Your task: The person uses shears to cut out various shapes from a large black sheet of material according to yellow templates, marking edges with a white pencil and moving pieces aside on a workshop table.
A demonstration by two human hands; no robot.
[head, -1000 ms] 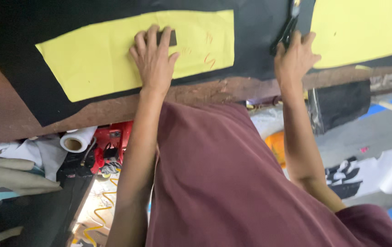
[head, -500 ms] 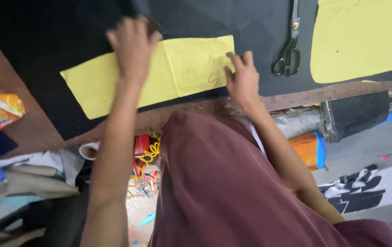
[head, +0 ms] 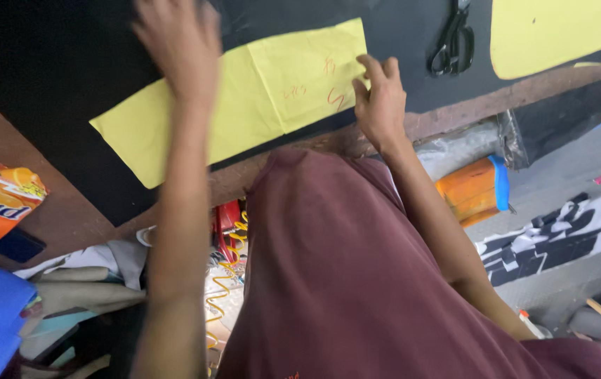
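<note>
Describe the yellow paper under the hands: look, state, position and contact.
The yellow paper is a long, thin rectangular sheet lying flat and slanted on black fabric near the wooden table edge. A crease or overlap runs across its middle, and faint red marks sit near its right end. The right hand presses fingertips on that end; the blurred left hand is over its upper edge, contact unclear.

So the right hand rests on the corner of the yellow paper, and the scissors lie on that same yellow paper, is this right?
Not quite. In the head view the scissors lie on the black sheet, apart from the yellow paper. The right hand does rest on the corner of that paper.
</note>
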